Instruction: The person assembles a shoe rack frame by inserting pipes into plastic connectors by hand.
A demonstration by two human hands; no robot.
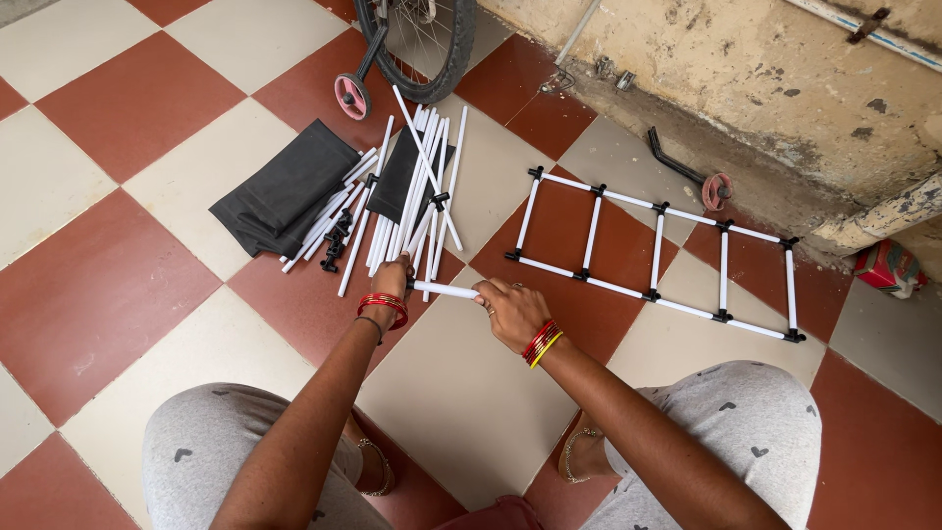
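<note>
Above the checkered floor (118, 294), I watch my left hand (392, 282) and right hand (510, 312), fingers wrapped tight, grip opposite ends of a short white tube (446, 291) beside a loose tube pile (412, 186) and ladder-like frame (657, 255).

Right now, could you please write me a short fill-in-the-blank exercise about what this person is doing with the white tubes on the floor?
1. Both hands, left hand and right hand, grip one white ____ between them.
2. The ladder-like frame lies on the tiled floor to the person's ____.
3. The folded fabric beside the loose tubes is ____ in colour.
4. Both wrists wear red ____.

Missing words: tube; right; black; bangles
</note>
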